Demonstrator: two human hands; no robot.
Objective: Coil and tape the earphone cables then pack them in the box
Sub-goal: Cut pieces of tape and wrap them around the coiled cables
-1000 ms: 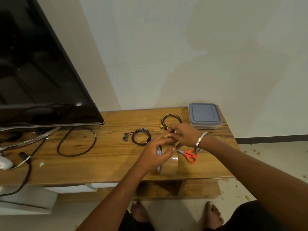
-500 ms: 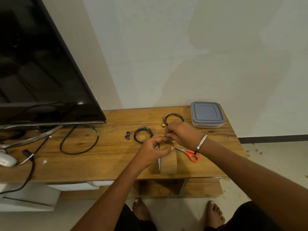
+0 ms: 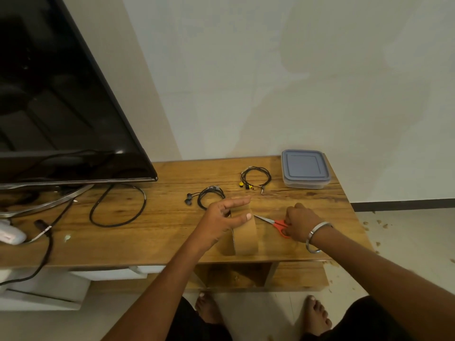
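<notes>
The roll of brown tape (image 3: 245,236) stands on edge on the wooden table (image 3: 157,232), just under the left hand (image 3: 222,217), whose straight, spread fingers hover over its top. The right hand (image 3: 299,225) curls over the red handles of the scissors (image 3: 275,223) beside the roll; its fingertips are hidden. Two coiled earphones (image 3: 254,179) (image 3: 209,199) lie beyond, near the lidded box (image 3: 305,172).

The room is a bit dim and the light looks yellow. A small bright spot shines on the black screen (image 3: 119,151). Soft shadows fall on the wall (image 3: 295,82). Straight lines bend near the edges.
</notes>
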